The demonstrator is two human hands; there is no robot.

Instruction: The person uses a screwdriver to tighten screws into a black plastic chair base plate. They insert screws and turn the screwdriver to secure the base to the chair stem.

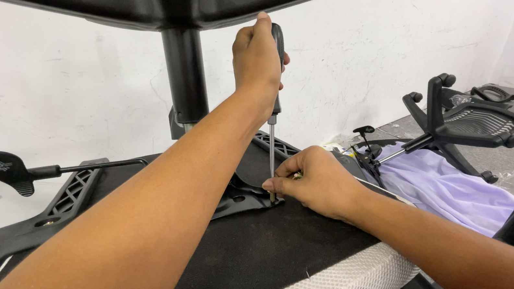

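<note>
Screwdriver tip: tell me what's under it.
The screwdriver tip meets the black metal plate on the upturned chair seat. The right hand covers the screw itself.

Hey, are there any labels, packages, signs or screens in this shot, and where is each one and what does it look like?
Lever paddle: far left, on a thin black rod beside the upturned chair seat; black, fan-shaped, with small pale printed markings.
No packages, signs or screens show.

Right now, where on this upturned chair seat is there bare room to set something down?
Bare black underside lies between the two forearms, bordered by the white mesh edge below. It is crowded by the metal plate, where the right hand steadies the screwdriver gripped by the left hand.
</note>
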